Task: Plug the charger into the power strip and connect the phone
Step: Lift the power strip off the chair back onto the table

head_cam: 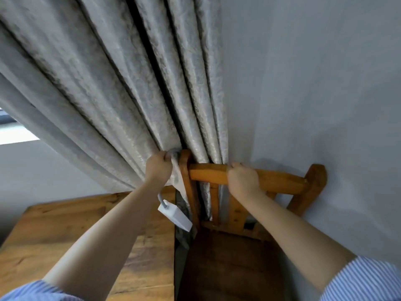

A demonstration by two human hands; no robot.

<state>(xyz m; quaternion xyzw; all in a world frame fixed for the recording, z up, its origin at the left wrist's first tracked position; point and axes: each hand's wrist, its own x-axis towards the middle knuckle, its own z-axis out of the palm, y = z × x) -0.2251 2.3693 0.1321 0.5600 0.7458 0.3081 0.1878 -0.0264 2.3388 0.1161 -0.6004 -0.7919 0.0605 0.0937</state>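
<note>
A white power strip (176,216) with a short white cable hangs tilted between the table's edge and the chair, just below my left forearm. My left hand (158,167) is shut on a fold of the grey curtain (121,83) beside the chair's left post. My right hand (243,178) grips the top rail of the wooden chair (280,181). No charger or phone is in view.
A wooden table (65,231) fills the lower left. The chair stands against a pale wall (314,83) at the right, its dark seat (227,263) below. A strip of window (13,131) shows at the far left behind the curtain.
</note>
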